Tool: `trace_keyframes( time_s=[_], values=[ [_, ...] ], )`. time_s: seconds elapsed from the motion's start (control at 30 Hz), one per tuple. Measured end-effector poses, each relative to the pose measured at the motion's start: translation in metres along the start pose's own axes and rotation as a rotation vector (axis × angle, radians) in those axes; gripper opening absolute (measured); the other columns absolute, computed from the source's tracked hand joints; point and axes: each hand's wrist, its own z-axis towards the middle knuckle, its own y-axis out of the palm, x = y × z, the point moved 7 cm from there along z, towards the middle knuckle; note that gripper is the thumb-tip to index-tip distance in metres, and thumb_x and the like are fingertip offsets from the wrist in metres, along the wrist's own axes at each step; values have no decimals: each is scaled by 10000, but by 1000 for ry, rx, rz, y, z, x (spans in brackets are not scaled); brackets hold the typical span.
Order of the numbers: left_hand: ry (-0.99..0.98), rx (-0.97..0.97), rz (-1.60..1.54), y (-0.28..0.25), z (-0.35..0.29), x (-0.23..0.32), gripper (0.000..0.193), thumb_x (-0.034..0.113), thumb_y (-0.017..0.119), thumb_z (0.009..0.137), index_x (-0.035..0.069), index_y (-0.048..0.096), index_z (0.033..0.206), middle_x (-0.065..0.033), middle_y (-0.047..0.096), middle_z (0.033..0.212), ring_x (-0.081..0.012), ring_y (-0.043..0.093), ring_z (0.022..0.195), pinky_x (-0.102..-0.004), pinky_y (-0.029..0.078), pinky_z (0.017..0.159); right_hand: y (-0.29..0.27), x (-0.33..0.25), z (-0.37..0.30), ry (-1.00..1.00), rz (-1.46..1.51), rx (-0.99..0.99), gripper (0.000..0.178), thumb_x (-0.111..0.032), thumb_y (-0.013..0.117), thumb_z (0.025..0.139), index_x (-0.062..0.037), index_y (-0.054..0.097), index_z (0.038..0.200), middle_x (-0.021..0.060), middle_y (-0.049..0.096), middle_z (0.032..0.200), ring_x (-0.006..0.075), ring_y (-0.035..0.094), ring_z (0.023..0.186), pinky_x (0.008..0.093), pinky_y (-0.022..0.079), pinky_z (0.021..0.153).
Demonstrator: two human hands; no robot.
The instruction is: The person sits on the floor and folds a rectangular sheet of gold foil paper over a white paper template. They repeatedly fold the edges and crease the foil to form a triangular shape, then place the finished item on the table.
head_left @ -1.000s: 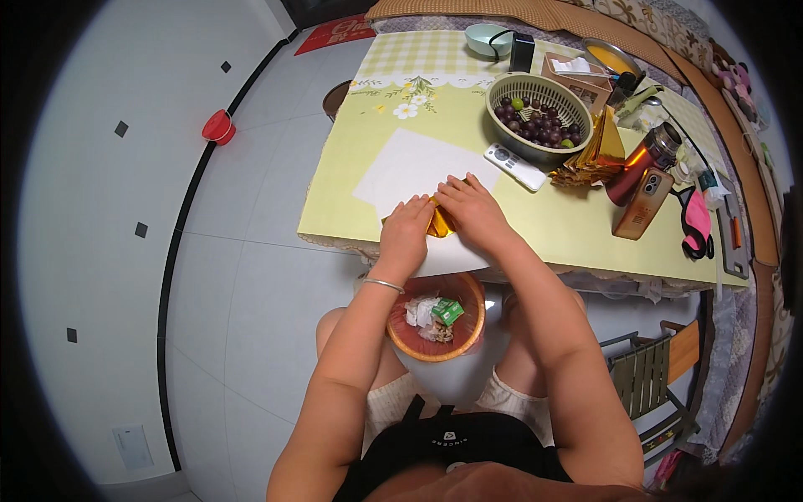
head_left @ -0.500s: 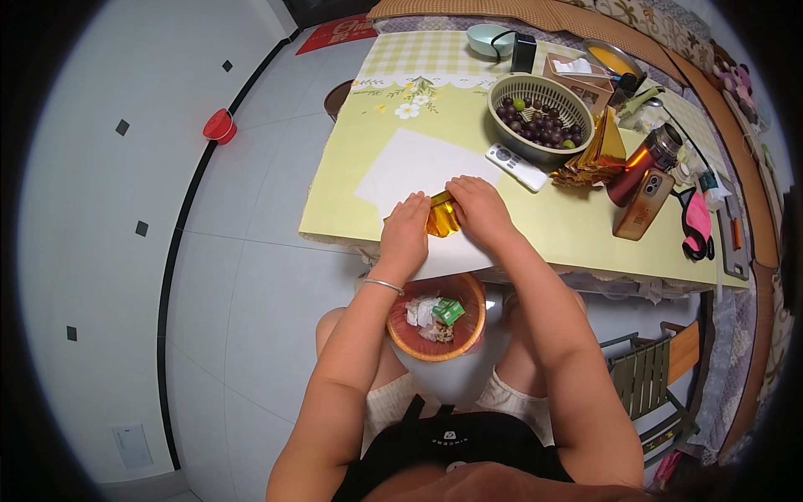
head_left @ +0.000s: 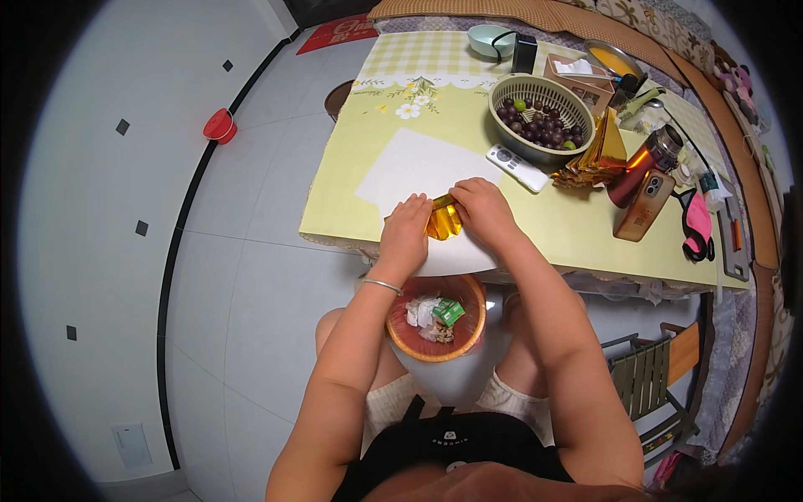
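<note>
A sheet of shiny gold foil paper (head_left: 445,223) lies at the table's near edge, on top of a white sheet of paper (head_left: 414,163). Its far edge is folded into a narrow band between my two hands. My left hand (head_left: 406,232) grips the foil's left end, fingers closed. At the right end my right hand (head_left: 483,209) presses with bent fingers on the same fold. The fingertips partly cover the foil, so its full size is hidden. A stack of folded gold foil pieces (head_left: 595,159) stands to the right, beside the grape basket.
Behind my right hand are a white remote control (head_left: 517,167) and a colander of grapes (head_left: 544,117). A red thermos (head_left: 642,166), a phone (head_left: 644,205) and a pink-and-black eye mask (head_left: 696,224) stand at the right. A waste bin (head_left: 437,350) sits below the table edge.
Both hands stay nearly in place on the foil, the right one shifting very slightly. A little more of the foil's lower flap shows between them.
</note>
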Motion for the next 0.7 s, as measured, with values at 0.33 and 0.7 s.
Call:
trace_keyframes(
  time_s=[0.33,0.7],
  values=[
    [-2,-17,10,1,0,3,430,-13,541,845,-12,602,1271,-198,579,1375,-361,517,1319,-485,381,1131,-3,0,-1,34,48,-2,131,-68,652,805,-30,693,922,107,677,962,318,620,954,413,506,876],
    [3,-24,40,3,-1,5,437,-19,528,835,-24,615,1264,-205,572,1383,-359,503,1333,-489,371,1131,-2,1,-2,78,67,-67,200,-79,670,807,-18,703,994,127,684,1052,327,613,1030,416,501,924]
  ],
)
